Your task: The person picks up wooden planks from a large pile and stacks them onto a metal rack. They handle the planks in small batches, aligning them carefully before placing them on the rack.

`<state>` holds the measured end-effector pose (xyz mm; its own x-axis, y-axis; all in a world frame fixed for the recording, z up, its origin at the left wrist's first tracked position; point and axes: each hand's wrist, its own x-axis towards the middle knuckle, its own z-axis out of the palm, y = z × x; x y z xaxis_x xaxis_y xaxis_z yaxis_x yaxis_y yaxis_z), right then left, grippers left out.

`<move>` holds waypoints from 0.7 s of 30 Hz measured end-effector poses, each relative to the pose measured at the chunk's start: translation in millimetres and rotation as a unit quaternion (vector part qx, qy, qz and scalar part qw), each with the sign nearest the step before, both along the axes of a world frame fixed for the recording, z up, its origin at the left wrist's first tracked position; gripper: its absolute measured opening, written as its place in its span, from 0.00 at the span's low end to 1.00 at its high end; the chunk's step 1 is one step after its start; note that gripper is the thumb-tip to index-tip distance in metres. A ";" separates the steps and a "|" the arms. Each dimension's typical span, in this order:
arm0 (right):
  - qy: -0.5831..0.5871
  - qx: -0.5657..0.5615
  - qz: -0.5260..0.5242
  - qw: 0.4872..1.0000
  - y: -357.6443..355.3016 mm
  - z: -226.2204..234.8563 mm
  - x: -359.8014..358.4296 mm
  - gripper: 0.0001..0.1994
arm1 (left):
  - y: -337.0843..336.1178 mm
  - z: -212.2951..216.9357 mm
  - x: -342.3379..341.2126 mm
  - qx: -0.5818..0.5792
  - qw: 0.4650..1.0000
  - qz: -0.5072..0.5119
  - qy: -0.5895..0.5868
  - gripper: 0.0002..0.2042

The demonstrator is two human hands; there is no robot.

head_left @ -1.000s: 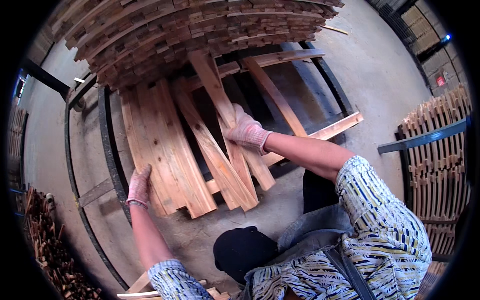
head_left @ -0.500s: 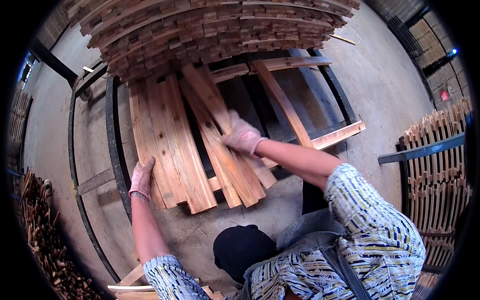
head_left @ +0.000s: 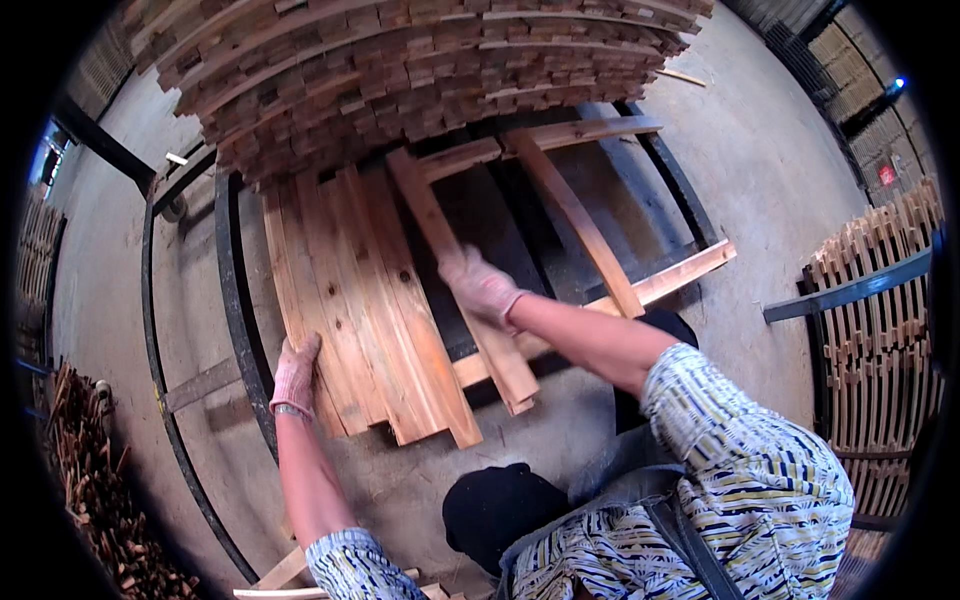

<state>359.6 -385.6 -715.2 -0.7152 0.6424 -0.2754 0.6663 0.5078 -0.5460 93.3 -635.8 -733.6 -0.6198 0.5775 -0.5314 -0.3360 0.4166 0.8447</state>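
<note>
Several wooden planks (head_left: 355, 300) lie side by side in a row, running away from me. At the row's left edge my left hand (head_left: 295, 372), in a pale pinkish work glove, is closed against the outermost plank, its underside fingers hidden. My right hand (head_left: 480, 286), gloved the same way, grips a separate plank (head_left: 425, 205) to the right of the row. That plank slants, its near end angled to the right, and a gap parts it from the row. Another plank edge shows beneath its near end.
A tall stack of planks (head_left: 430, 65) stands at the far side. Beneath lies a dark metal frame (head_left: 233, 290) with wooden crosspieces (head_left: 575, 215). Racked slats (head_left: 870, 330) are at right, a scrap-wood pile (head_left: 95, 480) at lower left. A dark cap (head_left: 503, 510) shows below.
The planks under my right hand have joined the row at left, closing the gap there. My right hand now holds one slanting plank apart. My left hand has come slightly nearer.
</note>
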 end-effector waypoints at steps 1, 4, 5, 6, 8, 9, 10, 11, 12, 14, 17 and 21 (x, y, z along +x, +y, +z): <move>-0.087 -0.005 0.046 0.995 -5.0 8.7 -15.7 0.30 | 1.1 2.8 4.6 -0.009 1.000 0.008 0.010 0.29; 0.054 -0.163 -0.197 0.965 -32.7 17.5 -35.4 0.28 | 2.6 8.0 4.7 -0.006 1.000 0.014 0.003 0.28; -0.022 0.006 -0.016 1.000 -13.5 -28.1 -27.4 0.30 | 14.3 4.4 8.3 0.021 0.999 0.008 -0.024 0.28; -0.074 0.217 0.130 0.965 7.8 -72.9 -16.0 0.32 | 28.0 -1.0 14.6 0.030 0.999 0.000 -0.030 0.27; -0.050 -0.018 0.025 0.998 4.6 5.5 -17.8 0.35 | 3.6 1.8 6.5 0.017 0.999 0.024 -0.012 0.27; -0.039 -0.112 -0.044 0.992 7.0 52.0 -15.7 0.37 | -7.2 -3.8 1.6 0.009 0.999 0.030 0.037 0.26; -0.058 -0.012 -0.020 0.998 30.2 67.5 -0.9 0.37 | -8.4 -2.6 2.3 0.020 0.999 0.027 0.026 0.26; -0.060 0.086 -0.031 0.994 48.1 84.5 19.2 0.37 | -6.1 8.0 7.6 0.010 0.999 0.030 0.018 0.27; -0.053 0.199 -0.070 0.976 77.2 71.0 50.9 0.36 | 0.9 18.0 13.0 0.007 1.000 0.025 0.007 0.27; -0.047 0.405 -0.064 0.911 115.8 51.5 117.6 0.36 | 0.3 11.6 10.7 0.015 0.999 0.038 -0.002 0.27; -0.187 0.197 -0.109 0.956 122.1 39.7 162.2 0.39 | 14.9 2.4 11.4 0.046 0.998 0.025 -0.020 0.26; -0.060 0.103 -0.138 0.983 112.1 24.8 158.7 0.40 | 0.4 5.8 9.9 0.046 0.998 0.022 -0.028 0.25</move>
